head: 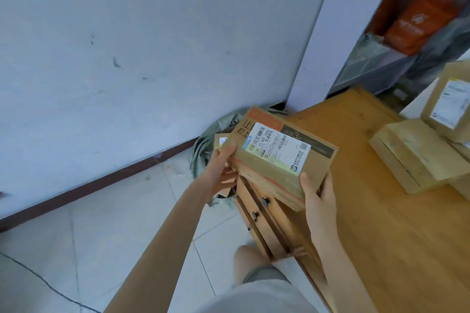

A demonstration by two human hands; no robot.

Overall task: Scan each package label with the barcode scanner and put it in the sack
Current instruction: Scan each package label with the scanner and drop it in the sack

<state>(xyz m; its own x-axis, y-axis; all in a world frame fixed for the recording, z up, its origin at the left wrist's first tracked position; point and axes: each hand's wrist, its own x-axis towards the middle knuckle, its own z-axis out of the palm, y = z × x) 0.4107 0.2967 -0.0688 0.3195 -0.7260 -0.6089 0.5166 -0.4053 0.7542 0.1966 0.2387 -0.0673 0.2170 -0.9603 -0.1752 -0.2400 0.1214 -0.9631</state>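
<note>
Gripping opposite ends, the left hand (220,169) and right hand (318,197) are clamped on a cardboard box (315,160), its label (276,147) turned up. The box is held over the wooden cabinet's (368,223) left edge, near the grey sack (202,146) on the floor. Other boxes (412,155) are noted on the cabinet top.

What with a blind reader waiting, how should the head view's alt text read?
The left hand and right hand hold a labelled box at the table edge, near a grey sack on the floor. More boxes lie on the table.
</note>
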